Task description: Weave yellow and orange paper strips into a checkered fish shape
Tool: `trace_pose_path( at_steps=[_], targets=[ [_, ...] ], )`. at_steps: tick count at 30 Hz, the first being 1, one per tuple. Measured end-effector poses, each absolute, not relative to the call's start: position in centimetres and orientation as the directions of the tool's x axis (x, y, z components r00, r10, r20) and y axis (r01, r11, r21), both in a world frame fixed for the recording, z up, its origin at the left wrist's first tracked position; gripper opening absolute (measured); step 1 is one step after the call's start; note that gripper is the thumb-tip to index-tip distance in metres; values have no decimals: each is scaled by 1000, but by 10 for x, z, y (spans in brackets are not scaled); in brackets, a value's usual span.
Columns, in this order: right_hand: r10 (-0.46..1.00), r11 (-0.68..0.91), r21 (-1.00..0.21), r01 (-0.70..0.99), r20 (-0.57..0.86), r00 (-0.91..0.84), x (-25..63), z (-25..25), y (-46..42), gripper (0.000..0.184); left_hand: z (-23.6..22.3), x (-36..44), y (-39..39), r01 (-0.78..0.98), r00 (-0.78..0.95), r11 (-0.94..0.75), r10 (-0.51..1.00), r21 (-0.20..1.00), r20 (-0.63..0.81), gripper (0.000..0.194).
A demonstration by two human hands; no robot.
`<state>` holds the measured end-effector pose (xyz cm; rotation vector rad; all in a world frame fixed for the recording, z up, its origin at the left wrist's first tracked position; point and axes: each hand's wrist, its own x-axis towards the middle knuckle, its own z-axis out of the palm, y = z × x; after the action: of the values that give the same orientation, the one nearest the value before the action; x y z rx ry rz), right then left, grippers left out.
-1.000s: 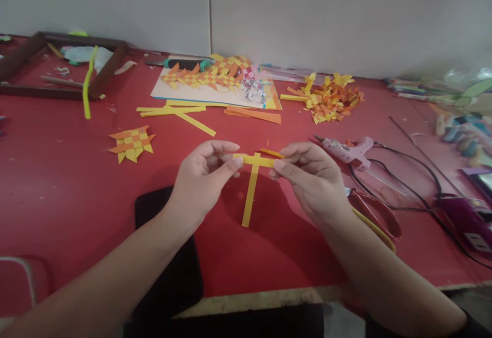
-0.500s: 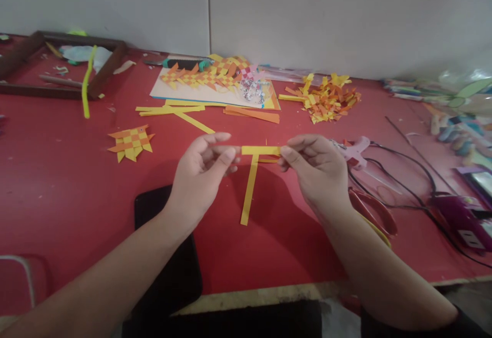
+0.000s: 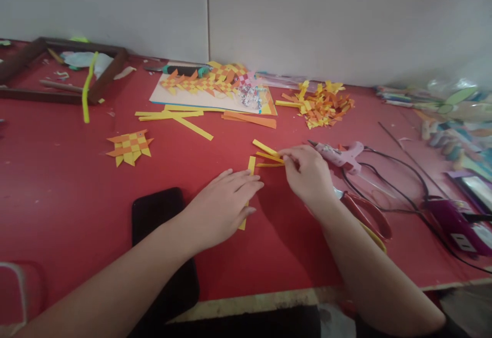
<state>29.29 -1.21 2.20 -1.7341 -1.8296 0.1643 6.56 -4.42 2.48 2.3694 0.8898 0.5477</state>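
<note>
My left hand (image 3: 221,205) lies palm down with fingers extended over a long yellow paper strip (image 3: 251,164), covering its middle; both strip ends show. To the right, my right hand (image 3: 310,175) is closed, thumb against fingers, at the ends of short yellow paper strips. The uppermost strip (image 3: 265,147) slants up to the left from the fingertips. Two narrower yellow strips (image 3: 268,165) lie just below it, their right ends beside or under the fingers. Exactly which strips are pinched is partly hidden.
A pink glue gun (image 3: 342,156) and red-handled scissors (image 3: 369,215) lie right of my right hand, among black cables. A black phone (image 3: 157,210) is beside my left forearm. A woven paper fish (image 3: 130,147), loose yellow strips (image 3: 169,115), orange strips (image 3: 249,119) and paper scraps (image 3: 323,105) lie farther back.
The yellow strip stretched between both hands has gone down to the right with my right hand. My left hand has let go of it and lowered onto the long strip.
</note>
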Motion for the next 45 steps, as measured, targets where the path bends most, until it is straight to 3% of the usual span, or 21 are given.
trace_pose_path(
  at_steps=[5,7,9,12,14,16,19,24,29,34,41,45],
  targets=[
    [874,264,-378,888,482,-55,286,25,-15,23,27,64,-42,527,672,-655,711,541,206,35],
    [851,339,-392,855,515,-102,281,30,-19,21,29,64,-42,533,635,-644,733,548,244,31],
    [842,422,-452,786,517,-154,275,35,-23,18,31,64,-42,521,556,-592,782,614,281,31],
    [851,498,-587,638,471,-232,267,39,-31,16,36,64,-42,409,353,-395,900,823,257,33],
    [870,493,-678,545,403,-284,264,41,-37,29,38,64,-39,235,223,-223,960,946,171,37],
    [890,447,-748,490,316,-330,262,40,-42,46,39,64,-35,50,147,-86,986,995,78,40],
    [915,379,-794,474,244,-323,259,38,-47,49,38,63,-31,-103,114,5,993,995,6,38],
    [933,352,-863,364,289,-215,256,37,-45,14,38,64,-31,-153,111,17,994,988,0,28],
    [946,313,-910,270,275,-172,256,38,-45,24,38,64,-32,-162,108,17,994,987,1,30],
    [957,289,-897,335,270,-102,254,37,-46,16,38,64,-33,-181,122,41,992,983,-19,31],
    [975,211,-930,301,222,1,257,40,-41,16,39,65,-31,-354,128,259,965,899,-227,34],
    [980,186,-932,310,198,6,258,42,-40,19,40,65,-30,-374,76,255,967,892,-245,30]
  ],
)
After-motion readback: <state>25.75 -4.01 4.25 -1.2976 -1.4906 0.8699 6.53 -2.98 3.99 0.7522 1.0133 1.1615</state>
